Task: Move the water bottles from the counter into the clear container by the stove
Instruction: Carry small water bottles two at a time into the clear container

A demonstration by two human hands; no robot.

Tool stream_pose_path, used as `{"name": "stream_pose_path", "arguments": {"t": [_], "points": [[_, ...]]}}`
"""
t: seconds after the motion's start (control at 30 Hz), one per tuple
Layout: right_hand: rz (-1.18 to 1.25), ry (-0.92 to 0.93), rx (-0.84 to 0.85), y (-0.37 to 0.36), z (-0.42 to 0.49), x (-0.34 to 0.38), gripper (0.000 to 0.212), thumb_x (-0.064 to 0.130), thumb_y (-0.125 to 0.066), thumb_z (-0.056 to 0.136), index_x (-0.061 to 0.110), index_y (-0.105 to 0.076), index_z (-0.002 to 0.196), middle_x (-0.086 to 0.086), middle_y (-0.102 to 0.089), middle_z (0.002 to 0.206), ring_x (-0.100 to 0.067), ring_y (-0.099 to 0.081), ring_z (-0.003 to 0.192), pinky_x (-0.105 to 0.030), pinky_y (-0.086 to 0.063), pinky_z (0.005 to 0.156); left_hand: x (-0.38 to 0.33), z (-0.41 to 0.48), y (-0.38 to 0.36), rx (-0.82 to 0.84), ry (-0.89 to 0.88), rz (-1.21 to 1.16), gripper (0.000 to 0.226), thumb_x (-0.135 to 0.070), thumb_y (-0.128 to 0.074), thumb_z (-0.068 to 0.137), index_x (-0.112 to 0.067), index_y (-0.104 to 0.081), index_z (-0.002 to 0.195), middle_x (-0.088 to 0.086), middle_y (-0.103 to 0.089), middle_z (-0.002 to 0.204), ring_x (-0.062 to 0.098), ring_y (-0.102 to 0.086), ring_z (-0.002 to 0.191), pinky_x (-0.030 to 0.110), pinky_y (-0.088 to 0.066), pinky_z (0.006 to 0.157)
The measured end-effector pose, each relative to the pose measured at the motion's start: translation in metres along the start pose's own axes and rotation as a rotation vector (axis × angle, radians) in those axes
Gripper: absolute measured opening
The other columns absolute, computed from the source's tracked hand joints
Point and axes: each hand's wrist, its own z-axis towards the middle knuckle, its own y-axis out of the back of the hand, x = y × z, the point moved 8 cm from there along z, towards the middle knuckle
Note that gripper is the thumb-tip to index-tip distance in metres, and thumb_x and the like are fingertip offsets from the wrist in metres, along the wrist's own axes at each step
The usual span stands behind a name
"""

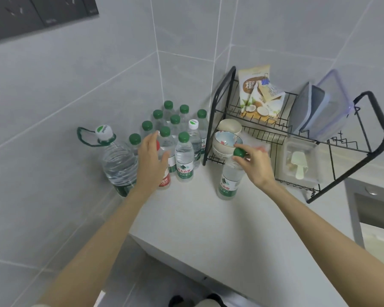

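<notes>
Several small water bottles with green caps (pixel 183 156) stand clustered in the counter's back corner. My left hand (pixel 152 161) reaches over a red-capped, red-labelled bottle (pixel 164 181) at the front of the cluster, fingers spread around it but not closed. My right hand (pixel 254 163) grips the neck of a green-capped bottle (pixel 227 185) that stands apart on the counter, in front of the dish rack. A large water jug (pixel 119 165) with a white cap stands at the left of the cluster. No clear container or stove shows.
A black wire dish rack (pixel 328 138) at the right holds bowls (pixel 225 140), a snack bag (pixel 261 94), plastic lids and a lidded box. A sink edge (pixel 364 209) lies at far right. The grey counter (pixel 197 222) ends near me.
</notes>
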Motion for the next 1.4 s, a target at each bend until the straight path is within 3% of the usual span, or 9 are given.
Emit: {"name": "stream_pose_path", "arguments": {"t": [0.2,0.33,0.43,0.6,0.7,0.87,1.17,1.27,1.4], "points": [[0.126,-0.018,0.016,-0.009,-0.002,-0.011,0.036,0.025,-0.075,0.080,0.027,-0.066,0.115,-0.001,-0.072,0.098,-0.025,-0.067,0.087,-0.044,-0.055,0.082,0.034,0.013,-0.018,0.037,0.206,-0.078,0.062,-0.016,-0.057,0.093,-0.010,-0.027,0.147,0.011,-0.039,0.146,0.026,-0.039,0.133,0.045,-0.034,0.111],[0.165,-0.010,-0.032,-0.010,-0.006,-0.011,0.034,0.025,-0.073,0.081,0.026,-0.065,0.114,-0.003,-0.071,0.096,-0.028,-0.065,0.087,-0.045,-0.054,0.082,0.040,0.012,-0.021,-0.034,0.250,-0.202,0.042,-0.011,-0.055,0.094,-0.006,-0.042,0.133,0.005,-0.057,0.123,0.024,-0.054,0.116,0.033,-0.041,0.098],[0.160,0.002,-0.039,-0.008,-0.007,-0.013,0.033,0.027,-0.072,0.083,0.026,-0.065,0.115,-0.001,-0.071,0.096,-0.027,-0.065,0.087,-0.043,-0.054,0.082,0.035,0.009,-0.019,-0.080,0.208,-0.214,0.025,-0.012,-0.056,0.093,-0.007,-0.051,0.117,-0.001,-0.055,0.105,0.018,-0.053,0.098,0.031,-0.042,0.091],[0.166,0.030,-0.022,-0.005,-0.010,-0.015,0.036,0.028,-0.073,0.083,0.025,-0.065,0.118,0.006,-0.071,0.097,-0.025,-0.066,0.088,-0.036,-0.054,0.083,0.019,-0.008,-0.027,-0.031,0.065,-0.260,0.022,-0.015,-0.059,0.092,-0.019,-0.052,0.112,-0.005,-0.057,0.104,0.010,-0.050,0.096,0.013,-0.036,0.083],[0.172,0.043,-0.015,-0.006,-0.011,-0.017,0.038,0.028,-0.073,0.083,0.024,-0.066,0.120,0.010,-0.070,0.096,-0.021,-0.067,0.089,-0.031,-0.054,0.084,0.008,-0.017,-0.039,0.039,0.050,-0.276,0.021,-0.017,-0.059,0.092,-0.024,-0.052,0.111,-0.009,-0.059,0.100,0.008,-0.052,0.092,0.018,-0.037,0.080],[0.182,0.051,0.014,-0.008,-0.007,-0.020,0.034,0.029,-0.072,0.083,0.028,-0.067,0.116,0.004,-0.072,0.088,-0.031,-0.065,0.086,-0.039,-0.054,0.083,-0.021,-0.026,-0.075,0.191,0.041,-0.375,0.023,-0.022,-0.064,0.089,-0.023,-0.056,0.111,-0.011,-0.062,0.102,-0.001,-0.056,0.095,0.015,-0.040,0.086],[0.341,0.056,0.181,-0.015,-0.004,-0.026,0.034,0.043,-0.062,0.079,0.038,-0.063,0.113,-0.002,-0.069,0.101,-0.042,-0.056,0.096,-0.057,-0.047,0.089,-0.051,-0.027,-0.121,0.255,-0.023,-0.443,0.032,-0.022,-0.064,0.090,-0.018,-0.056,0.120,-0.009,-0.063,0.108,0.007,-0.057,0.103,0.022,-0.044,0.094],[0.363,0.035,0.208,-0.019,-0.008,-0.029,0.039,0.033,-0.064,0.086,0.040,-0.058,0.124,0.009,-0.068,0.110,-0.035,-0.058,0.104,-0.054,-0.046,0.096,-0.031,-0.031,-0.127,0.295,0.028,-0.454,0.035,-0.027,-0.065,0.089,-0.021,-0.054,0.122,-0.007,-0.062,0.113,0.011,-0.058,0.109,0.038,-0.046,0.099],[0.430,0.008,0.224,-0.031,-0.022,-0.035,0.072,0.011,-0.069,0.086,0.037,-0.035,0.144,0.026,-0.047,0.137,-0.005,-0.046,0.129,-0.033,-0.041,0.107,-0.011,-0.036,-0.134,0.376,0.053,-0.479,0.056,-0.027,-0.073,0.080,-0.021,-0.049,0.131,-0.006,-0.059,0.125,0.012,-0.055,0.119,0.043,-0.044,0.104]]}}
